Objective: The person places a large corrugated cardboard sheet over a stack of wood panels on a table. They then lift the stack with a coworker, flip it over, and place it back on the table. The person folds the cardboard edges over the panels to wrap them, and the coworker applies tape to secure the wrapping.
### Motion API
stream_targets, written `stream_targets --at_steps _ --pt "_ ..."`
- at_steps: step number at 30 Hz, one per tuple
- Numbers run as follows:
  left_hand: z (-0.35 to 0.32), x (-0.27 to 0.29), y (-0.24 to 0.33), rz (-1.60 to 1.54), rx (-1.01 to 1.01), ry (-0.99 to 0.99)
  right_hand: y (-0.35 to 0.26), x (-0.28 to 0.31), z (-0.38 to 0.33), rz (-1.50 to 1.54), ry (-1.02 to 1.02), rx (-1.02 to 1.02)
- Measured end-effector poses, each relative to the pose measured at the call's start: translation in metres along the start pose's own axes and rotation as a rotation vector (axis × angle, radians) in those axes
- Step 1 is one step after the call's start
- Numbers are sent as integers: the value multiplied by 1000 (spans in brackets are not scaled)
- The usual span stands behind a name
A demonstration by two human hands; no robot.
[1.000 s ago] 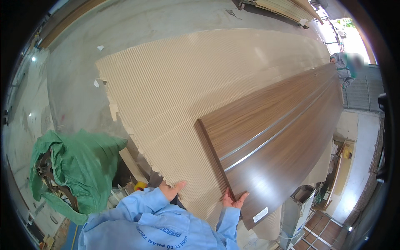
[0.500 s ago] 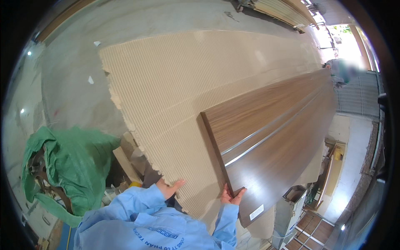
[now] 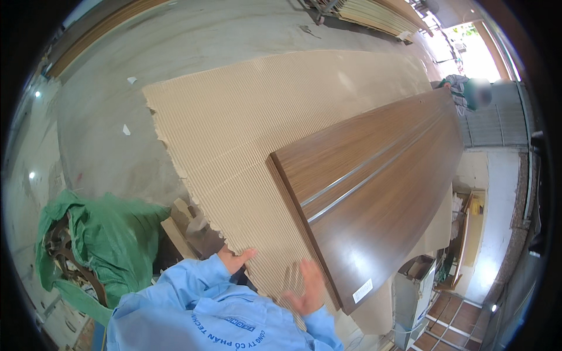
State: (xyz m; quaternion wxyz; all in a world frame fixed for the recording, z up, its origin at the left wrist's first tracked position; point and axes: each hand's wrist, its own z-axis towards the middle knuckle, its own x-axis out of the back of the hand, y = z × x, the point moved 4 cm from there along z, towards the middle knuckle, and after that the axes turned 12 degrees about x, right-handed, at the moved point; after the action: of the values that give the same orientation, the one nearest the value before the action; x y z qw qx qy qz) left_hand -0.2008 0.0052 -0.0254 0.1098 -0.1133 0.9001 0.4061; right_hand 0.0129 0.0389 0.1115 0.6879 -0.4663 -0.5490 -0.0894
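Note:
A large sheet of ribbed corrugated cardboard (image 3: 234, 117) lies spread out in front of me, its torn edge on the near left. On it rests a long brown wood-grain door panel (image 3: 363, 193) with two thin silvery strips and a white label near its close corner. My left hand (image 3: 236, 259) grips the cardboard's torn edge, thumb on top and the other fingers hidden beneath. Over the cardboard, just beside the panel's end, my right hand (image 3: 307, 289) is held with fingers stretched and slightly blurred, holding nothing.
A green woven sack (image 3: 111, 245) stands at the left beside scrap pieces. Another person (image 3: 459, 93) is at the panel's far end. Stacked boards (image 3: 374, 17) sit on a rack at the back. To the right stands a grey metal box (image 3: 413, 292).
My right hand has let go of the panel's edge and moved slightly left over the cardboard. My left hand keeps its grip on the cardboard edge. The view has shifted slightly.

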Motion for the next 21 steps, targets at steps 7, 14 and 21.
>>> stream_targets --at_steps 7,14,21 --pt "2 0 -2 -48 -32 -24 67 23 240 -312 223 387" --pt "-3 -2 2 -130 -9 -59 91 -12 309 -295 220 591" --pt "-7 -5 9 -100 8 -47 93 -12 303 -363 165 607"
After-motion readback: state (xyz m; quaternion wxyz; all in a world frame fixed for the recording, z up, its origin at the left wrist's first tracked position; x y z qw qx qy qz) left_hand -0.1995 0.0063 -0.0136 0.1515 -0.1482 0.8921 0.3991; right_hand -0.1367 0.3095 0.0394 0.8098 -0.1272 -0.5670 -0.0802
